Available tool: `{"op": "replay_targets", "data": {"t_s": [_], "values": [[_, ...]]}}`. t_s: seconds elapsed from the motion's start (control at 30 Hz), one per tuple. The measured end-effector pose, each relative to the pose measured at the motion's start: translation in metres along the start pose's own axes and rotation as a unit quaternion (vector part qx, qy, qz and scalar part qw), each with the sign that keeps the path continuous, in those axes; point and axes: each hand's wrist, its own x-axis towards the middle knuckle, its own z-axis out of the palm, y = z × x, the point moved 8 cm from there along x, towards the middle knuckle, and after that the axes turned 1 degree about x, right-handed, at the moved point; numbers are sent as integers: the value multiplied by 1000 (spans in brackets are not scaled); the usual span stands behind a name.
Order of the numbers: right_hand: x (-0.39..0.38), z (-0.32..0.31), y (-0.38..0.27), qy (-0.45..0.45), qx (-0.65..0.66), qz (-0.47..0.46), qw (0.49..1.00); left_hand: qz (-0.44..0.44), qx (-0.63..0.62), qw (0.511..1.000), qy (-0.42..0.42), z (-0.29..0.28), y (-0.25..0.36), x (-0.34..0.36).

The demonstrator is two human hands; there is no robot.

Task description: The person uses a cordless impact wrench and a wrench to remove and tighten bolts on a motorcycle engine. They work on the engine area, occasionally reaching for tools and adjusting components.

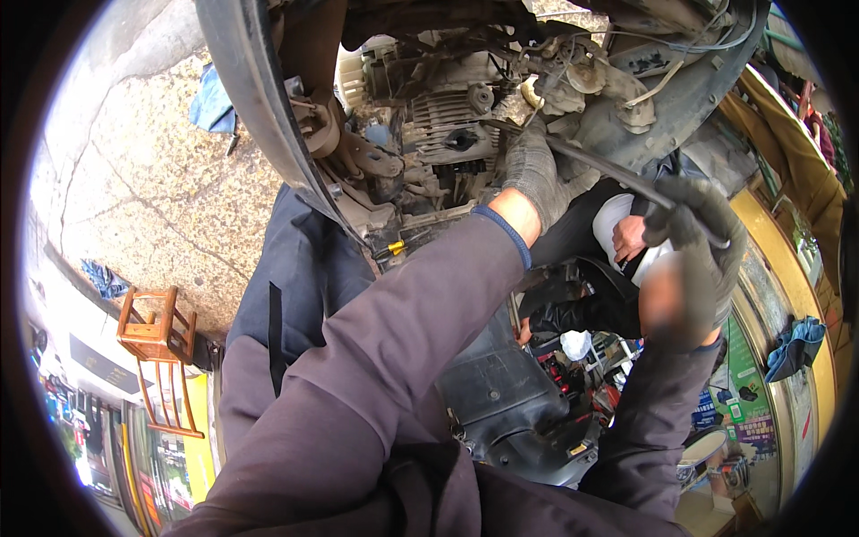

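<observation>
A long dark metal bar slants from the underside of a vehicle down to the right. My left hand, in a grey work glove, is closed around it near its upper end, close to a finned metal housing. Farther along, my right hand, in a dark glove, grips the lower end. Where the bar's upper tip rests among the parts is hard to make out. A small yellow piece lies on the dirty metalwork left of my left forearm.
A black curved body edge arches over the parts. Another person's bare hand and black sleeve are close below the bar. A black plastic cover lies beneath my arms. A wooden chair and blue cloth are at left.
</observation>
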Motion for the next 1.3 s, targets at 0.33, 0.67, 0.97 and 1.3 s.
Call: {"op": "replay_targets", "data": {"t_s": [0.33, 0.67, 0.97, 1.3], "values": [[36, -1, 14, -51, -19, -65, 996, 106, 237, 962, 85, -88, 23, -1], [2, 9, 18, -15, 44, -98, 994, 380, 651, 568, 330, -116, 130, -10], [37, -14, 38, -10, 75, -83, 994, 326, 602, 675, 275, -155, 150, 41], [-21, 13, 27, 56, -35, -137, 988, 299, 734, 609, -8, -164, 143, 117]]}}
